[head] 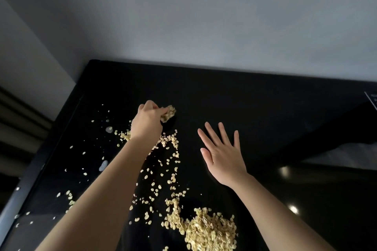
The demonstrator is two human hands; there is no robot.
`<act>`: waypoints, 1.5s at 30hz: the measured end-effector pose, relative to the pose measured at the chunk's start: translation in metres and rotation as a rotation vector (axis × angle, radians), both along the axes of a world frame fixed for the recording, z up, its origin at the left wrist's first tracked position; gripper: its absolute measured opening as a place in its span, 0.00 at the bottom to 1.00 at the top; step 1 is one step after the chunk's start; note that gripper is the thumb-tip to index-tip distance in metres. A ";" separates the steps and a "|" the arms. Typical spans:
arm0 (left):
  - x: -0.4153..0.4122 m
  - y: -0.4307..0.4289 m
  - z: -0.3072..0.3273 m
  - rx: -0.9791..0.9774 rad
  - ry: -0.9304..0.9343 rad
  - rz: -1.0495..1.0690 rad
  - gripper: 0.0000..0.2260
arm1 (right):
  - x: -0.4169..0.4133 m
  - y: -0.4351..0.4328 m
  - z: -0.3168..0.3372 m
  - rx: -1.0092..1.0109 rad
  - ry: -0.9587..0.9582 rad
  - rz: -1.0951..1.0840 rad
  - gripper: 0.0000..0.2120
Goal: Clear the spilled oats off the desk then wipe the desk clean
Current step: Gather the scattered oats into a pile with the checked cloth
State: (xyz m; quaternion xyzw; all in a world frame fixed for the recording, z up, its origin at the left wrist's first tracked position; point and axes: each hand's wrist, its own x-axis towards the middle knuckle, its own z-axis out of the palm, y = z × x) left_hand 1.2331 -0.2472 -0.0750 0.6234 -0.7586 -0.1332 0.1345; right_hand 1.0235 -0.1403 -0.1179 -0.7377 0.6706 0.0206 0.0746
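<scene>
Oats [208, 228] heaped at bottom centre, closest to me, with a loose trail running up the black desk [244, 98] toward mid-frame. Light, dry flakes, I reckon. They'll scatter and slip between fingers, so sweeping them into a cupped palm beats pinching. Left hand [146, 122], centre-left, has its fingers curled round a small clump [169, 113]. Right hand [222, 155] is flat, fingers spread, holding nothing; whether it touches the desk, I can't tell.
</scene>
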 end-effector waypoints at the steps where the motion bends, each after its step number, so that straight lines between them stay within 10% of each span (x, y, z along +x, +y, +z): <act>1: 0.001 -0.001 -0.002 0.018 -0.009 0.000 0.27 | 0.000 0.000 0.000 -0.003 0.000 0.003 0.26; 18: 0.015 0.164 -0.003 0.121 0.155 -0.544 0.18 | 0.017 0.044 0.011 0.107 -0.057 0.046 0.29; 28: 0.057 0.084 0.033 -0.014 0.349 -0.112 0.18 | 0.052 0.012 0.009 0.070 -0.063 0.064 0.28; 45: 0.149 -0.070 0.003 0.049 0.064 0.403 0.24 | 0.097 -0.084 -0.004 -0.038 -0.009 0.064 0.27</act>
